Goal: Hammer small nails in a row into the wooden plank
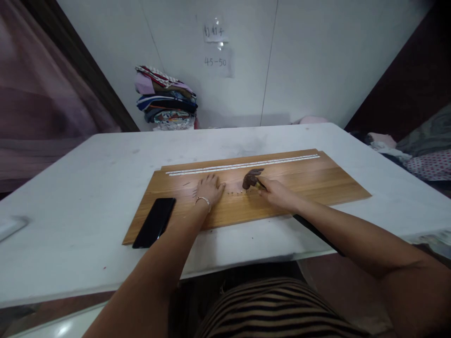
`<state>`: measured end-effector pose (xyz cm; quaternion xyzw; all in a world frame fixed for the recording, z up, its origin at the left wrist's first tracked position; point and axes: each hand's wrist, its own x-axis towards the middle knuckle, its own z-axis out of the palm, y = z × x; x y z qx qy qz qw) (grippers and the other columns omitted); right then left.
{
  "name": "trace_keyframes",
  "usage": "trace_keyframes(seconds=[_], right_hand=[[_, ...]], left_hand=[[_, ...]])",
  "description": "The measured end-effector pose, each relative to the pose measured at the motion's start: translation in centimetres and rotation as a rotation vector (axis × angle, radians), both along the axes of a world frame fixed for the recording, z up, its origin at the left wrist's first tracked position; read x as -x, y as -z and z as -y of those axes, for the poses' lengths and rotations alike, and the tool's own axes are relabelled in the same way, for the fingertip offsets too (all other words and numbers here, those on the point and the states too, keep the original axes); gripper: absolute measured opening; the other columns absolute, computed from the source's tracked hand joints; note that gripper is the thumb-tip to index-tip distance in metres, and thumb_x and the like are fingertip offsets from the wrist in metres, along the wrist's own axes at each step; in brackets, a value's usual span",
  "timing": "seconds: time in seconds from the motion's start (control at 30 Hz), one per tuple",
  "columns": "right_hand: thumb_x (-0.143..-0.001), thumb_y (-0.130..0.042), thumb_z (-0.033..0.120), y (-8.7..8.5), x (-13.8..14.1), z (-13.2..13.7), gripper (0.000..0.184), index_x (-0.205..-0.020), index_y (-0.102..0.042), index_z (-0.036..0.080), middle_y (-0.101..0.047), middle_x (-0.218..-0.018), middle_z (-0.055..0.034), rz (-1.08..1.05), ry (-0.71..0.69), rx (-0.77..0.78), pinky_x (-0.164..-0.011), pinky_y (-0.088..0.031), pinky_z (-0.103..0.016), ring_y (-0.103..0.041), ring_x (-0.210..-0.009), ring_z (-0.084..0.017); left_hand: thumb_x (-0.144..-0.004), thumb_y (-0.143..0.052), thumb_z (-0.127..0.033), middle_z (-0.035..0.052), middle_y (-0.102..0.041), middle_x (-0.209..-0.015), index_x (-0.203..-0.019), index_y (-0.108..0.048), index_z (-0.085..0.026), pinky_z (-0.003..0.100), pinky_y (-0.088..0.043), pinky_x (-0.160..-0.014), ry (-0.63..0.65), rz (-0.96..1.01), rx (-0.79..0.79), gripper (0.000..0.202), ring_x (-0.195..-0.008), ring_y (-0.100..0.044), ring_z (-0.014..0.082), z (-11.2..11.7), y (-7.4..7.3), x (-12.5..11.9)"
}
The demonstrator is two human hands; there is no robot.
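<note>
Claw hammer (251,180) is gripped in the right hand (276,193), close to the head, which sits over a row of small nails (232,193) in the middle of the wood-grain board (299,183); contact with a nail cannot be confirmed. The left hand (209,188) lies palm-down on the board, fingers spread, beside the row.

Hazards: An off-centre blow could bend a nail or dent the board. A stray swing could strike the left thumb, given its nearness. Vibration could scatter the loose nails (194,192) by the left hand or shift the smartphone (154,223), which overhangs the near edge.

Markings: On the wall, the upper note (215,33) appears to read "钉钉子"; the lower note (217,62) reads "45-50". Graduations on the two white strips (243,165) are illegible. No brand is visible.
</note>
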<state>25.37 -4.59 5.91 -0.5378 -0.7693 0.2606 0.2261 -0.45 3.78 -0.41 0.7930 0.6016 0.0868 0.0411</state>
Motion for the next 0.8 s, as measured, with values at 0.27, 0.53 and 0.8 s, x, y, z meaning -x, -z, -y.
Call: trace_keyframes(seconds=[0.27, 0.53, 0.8], right_hand=[[-0.083, -0.052, 0.01, -0.14, 0.16, 0.18, 0.037, -0.116, -0.066, 0.018, -0.074, -0.114, -0.0103, -0.005, -0.006, 0.065, -0.087, -0.048, -0.032, -0.067, -0.101, -0.024], [-0.083, -0.051, 0.01, -0.04, -0.22, -0.16, 0.039, -0.12, -0.063, 0.016, -0.073, -0.115, -0.0122, 0.037, 0.015, 0.046, -0.088, -0.047, -0.034, -0.066, -0.101, -0.025], [-0.084, -0.052, 0.01, -0.06, 0.24, 0.08, 0.033, -0.113, -0.066, 0.018, -0.074, -0.111, -0.0097, -0.023, -0.023, 0.043, -0.086, -0.048, -0.033, -0.066, -0.097, -0.023]], left_hand=[[-0.098, -0.04, -0.046, 0.0115, -0.056, -0.147, -0.13, -0.061, -0.02, 0.043, -0.035, -0.114, -0.003, -0.015, -0.008, 0.047, -0.137, -0.047, 0.0282, -0.09, -0.15, -0.04], [-0.099, -0.039, -0.047, 0.0122, -0.053, -0.149, -0.129, -0.061, -0.018, 0.042, -0.034, -0.115, -0.009, -0.028, 0.002, 0.047, -0.139, -0.045, 0.0275, 0.06, -0.23, -0.11], [-0.098, -0.041, -0.046, 0.0107, -0.055, -0.149, -0.131, -0.06, -0.021, 0.042, -0.034, -0.115, -0.01, -0.02, -0.013, 0.046, -0.139, -0.046, 0.0273, -0.01, -0.17, -0.1]])
